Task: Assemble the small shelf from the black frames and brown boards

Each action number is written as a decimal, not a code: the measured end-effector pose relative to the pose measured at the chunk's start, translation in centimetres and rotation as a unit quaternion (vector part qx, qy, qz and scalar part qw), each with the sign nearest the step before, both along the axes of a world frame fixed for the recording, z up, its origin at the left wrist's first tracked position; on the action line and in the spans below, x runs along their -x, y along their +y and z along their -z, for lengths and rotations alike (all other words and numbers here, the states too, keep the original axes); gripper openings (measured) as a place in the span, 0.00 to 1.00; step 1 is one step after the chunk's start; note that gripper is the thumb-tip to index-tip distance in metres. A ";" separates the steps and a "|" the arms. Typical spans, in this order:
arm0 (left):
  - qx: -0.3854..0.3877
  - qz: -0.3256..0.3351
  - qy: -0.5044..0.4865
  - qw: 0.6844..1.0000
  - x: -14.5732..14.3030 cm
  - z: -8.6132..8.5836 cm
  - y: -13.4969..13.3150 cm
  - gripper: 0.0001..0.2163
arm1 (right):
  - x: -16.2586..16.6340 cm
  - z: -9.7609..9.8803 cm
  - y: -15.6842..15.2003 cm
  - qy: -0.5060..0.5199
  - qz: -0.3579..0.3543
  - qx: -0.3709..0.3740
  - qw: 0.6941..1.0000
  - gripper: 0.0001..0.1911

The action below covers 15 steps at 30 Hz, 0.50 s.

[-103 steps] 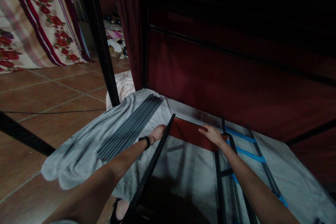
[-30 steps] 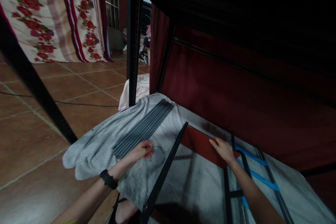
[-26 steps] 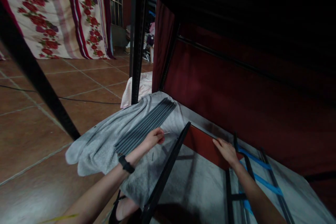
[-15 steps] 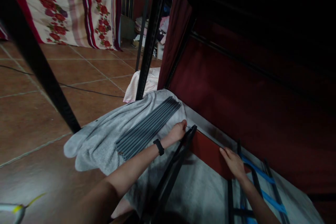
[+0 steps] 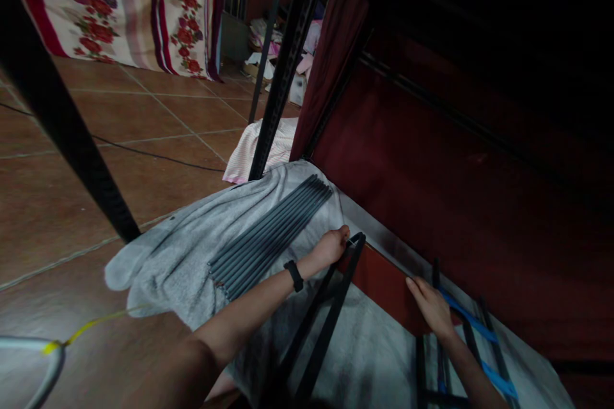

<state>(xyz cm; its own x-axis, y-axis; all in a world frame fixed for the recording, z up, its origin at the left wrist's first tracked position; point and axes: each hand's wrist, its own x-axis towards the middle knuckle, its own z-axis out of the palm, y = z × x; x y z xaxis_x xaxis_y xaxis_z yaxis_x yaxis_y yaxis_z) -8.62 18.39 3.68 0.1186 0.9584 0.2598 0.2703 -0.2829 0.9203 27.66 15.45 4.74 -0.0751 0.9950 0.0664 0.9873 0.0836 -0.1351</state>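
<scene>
A reddish-brown board stands on edge on the grey cloth. My right hand grips its right end, thumb along the top edge. My left hand, with a black band on the wrist, is closed in a pinch beside the top of a black metal frame at the board's left end. What those fingers hold is too small and hidden to make out. Several grey rods lie side by side on the cloth, left of my left hand.
Black frames with blue strips lie on the right. Black uprights and a dark red curtain bound the space. A cable crosses the tiled floor. A white tube with a yellow tie is at lower left.
My left hand has shifted slightly right and down at the frame's top. The frame's two bars appear farther apart. The right hand stays on the board, and the view has shifted a little.
</scene>
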 end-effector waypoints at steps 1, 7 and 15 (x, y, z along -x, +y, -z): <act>0.001 -0.001 -0.009 1.000 0.0 0.0 0.0 0.09 | 0.2 -0.1 -0.2 -0.001 0.002 -0.001 1.000 0.34; 0.007 -0.008 -0.020 1.000 -0.4 -0.1 0.3 0.08 | 1.1 -0.7 -0.9 -0.001 -0.006 -0.012 1.000 0.30; -0.024 0.012 0.010 1.000 -0.6 -0.5 0.4 0.09 | 1.4 -1.0 -1.1 0.003 -0.016 -0.003 1.000 0.28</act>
